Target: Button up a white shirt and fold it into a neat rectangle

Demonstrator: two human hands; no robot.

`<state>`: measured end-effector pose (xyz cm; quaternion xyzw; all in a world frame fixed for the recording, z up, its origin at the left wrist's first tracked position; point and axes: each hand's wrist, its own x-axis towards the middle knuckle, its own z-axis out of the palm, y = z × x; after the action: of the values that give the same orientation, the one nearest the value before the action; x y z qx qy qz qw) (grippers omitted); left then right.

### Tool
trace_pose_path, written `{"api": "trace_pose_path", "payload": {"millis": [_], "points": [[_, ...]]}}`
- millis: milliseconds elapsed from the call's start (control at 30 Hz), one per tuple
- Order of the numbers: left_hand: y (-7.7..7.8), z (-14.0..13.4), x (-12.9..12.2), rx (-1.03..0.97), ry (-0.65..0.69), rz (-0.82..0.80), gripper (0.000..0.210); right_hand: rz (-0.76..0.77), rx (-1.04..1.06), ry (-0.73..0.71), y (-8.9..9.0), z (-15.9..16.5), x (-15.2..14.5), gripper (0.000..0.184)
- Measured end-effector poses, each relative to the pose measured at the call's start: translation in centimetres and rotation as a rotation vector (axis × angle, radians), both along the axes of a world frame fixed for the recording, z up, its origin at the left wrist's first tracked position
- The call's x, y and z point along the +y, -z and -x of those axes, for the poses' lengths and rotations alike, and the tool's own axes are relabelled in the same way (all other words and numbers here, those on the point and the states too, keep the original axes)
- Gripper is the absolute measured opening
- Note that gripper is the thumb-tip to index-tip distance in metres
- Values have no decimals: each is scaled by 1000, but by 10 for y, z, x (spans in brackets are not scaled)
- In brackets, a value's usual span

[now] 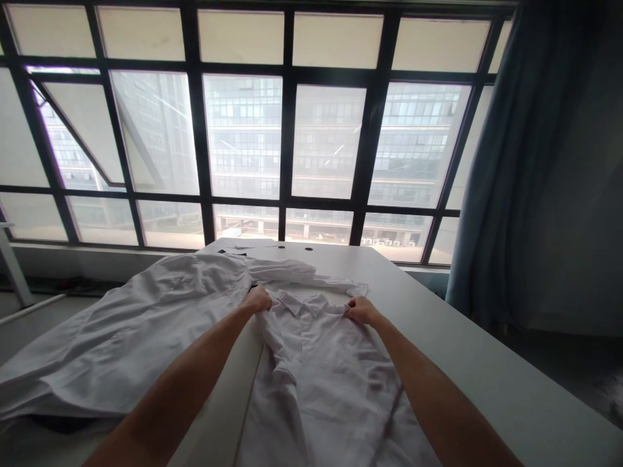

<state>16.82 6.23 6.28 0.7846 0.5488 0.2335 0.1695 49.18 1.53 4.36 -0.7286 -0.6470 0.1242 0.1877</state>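
Note:
A white collared shirt [335, 383] lies front up on the white table, its collar pointing away from me and its lower part running toward me. My left hand [257, 299] is closed on the shirt's left shoulder. At the opposite shoulder, my right hand [363, 311] pinches the cloth between thumb and fingers. Creases run down the front of the shirt. Beside it on the left lies a second, larger white garment [160, 318], wrinkled, with a sleeve [282, 267] stretching to the right beyond the collar.
The white table [438, 363] reaches to the window wall and has two dark round holes near its far end. A blue-grey curtain [506, 194] hangs at the right. One window pane [80, 130] is tilted open at the left. A white metal frame [14, 266] stands at the left edge.

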Motion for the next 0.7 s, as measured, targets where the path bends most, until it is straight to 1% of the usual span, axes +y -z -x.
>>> {"api": "trace_pose_path", "payload": {"millis": [33,67,133,200,300,367,433,500,567,633,700], "points": [[-3,1,2,43,-66,6,13,-21,3,-3,-2,1,2,3],[-6,2,4,85,-126,12,12,-43,4,-5,-5,1,2,8],[-13,6,6,175,-201,-1,20,-98,0,-1,-13,1,2,15],[-21,9,6,280,-227,-21,28,-158,-7,5,-20,0,-1,17],[-33,7,2,399,-224,-61,26,-212,-12,3,-28,2,-4,17],[-40,3,-1,404,-218,-103,23,-225,-13,7,-30,5,-7,15],[-49,-2,-6,389,-223,-166,23,-280,-5,28,-31,9,-10,10],[-61,-6,-10,349,-241,-252,23,-385,24,45,-33,12,-13,7],[-76,-7,-13,300,-271,-362,21,-527,64,61,-36,14,-16,7],[-92,-8,-13,245,-301,-477,21,-673,101,95,-41,14,-15,12],[-105,-10,-4,189,-327,-566,22,-771,130,144,-47,15,-8,20]]}}
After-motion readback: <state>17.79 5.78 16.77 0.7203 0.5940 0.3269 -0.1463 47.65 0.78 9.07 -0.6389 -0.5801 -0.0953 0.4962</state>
